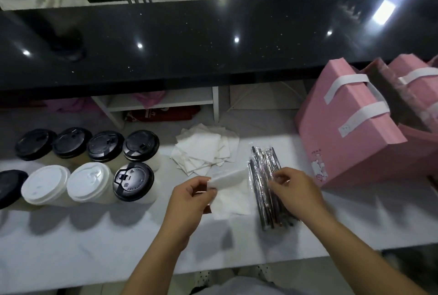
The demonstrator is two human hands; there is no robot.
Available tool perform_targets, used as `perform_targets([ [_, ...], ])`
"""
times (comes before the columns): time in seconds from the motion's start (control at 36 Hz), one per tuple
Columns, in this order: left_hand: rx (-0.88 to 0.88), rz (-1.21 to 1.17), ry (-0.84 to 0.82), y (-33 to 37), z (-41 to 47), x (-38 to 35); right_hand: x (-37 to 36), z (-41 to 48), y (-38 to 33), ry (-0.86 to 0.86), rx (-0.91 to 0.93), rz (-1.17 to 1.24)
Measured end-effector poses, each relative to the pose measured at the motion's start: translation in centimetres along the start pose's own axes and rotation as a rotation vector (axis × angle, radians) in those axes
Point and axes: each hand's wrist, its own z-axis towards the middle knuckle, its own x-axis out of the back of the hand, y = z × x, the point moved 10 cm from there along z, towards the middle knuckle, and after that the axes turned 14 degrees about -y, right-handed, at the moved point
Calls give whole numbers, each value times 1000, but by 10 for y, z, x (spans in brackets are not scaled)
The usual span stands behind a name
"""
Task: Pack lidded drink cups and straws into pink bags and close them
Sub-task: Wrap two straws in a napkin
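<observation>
Eight lidded cups [90,182] are standing in two rows well left of the pile of straws [264,176], five with black lids and three with white. They are sitting touching one another, judged to be staged as stock so that one can be lifted off the end nearest the straws without disturbing the rest. None is packed yet.

A loose stack of napkins [203,150] is lying just left of the straws and behind them, fanned out so single sheets can be peeled off.

The left hand [189,197] is hovering left of the straws, thumb and fingertips pinching one edge of a white sheet [227,177], which is reaching toward the pile. Another sheet [233,202] is lying flat beneath it, touching the straws' left edge.

The straws are lying in clear wrappers, bundled roughly parallel. The right hand [296,193] is resting on the pile's right side, fingers curled and apparently pinching one wrapper to single it out.

A pink bag [350,133] is leaning just right of the straws, white handles uppermost; whether its mouth is open cannot be told. A second bag [417,86] is standing behind it.

Open room: the white table [94,247] is offering bare surface in front of the straws, toward the person. The black ledge [189,46] behind the straws is overhanging and limiting lift height at the back.
</observation>
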Motion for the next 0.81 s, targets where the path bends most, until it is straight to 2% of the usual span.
perform_targets([
  [0.08, -24, 14, -18, 6, -3, 1, -18, 17, 8, -101, -91, -282],
  [0.19, -36, 11, -25, 11, -5, 6, -28, 30, 8, -79, -104, -431],
  [0.58, -41, 25, -77, 12, 0, 24, -18, 28, 25, -12, -236, -116],
  [0.81, -55, 60, -143, 19, 2, 28, -31, 21, 22, -34, -287, -201],
])
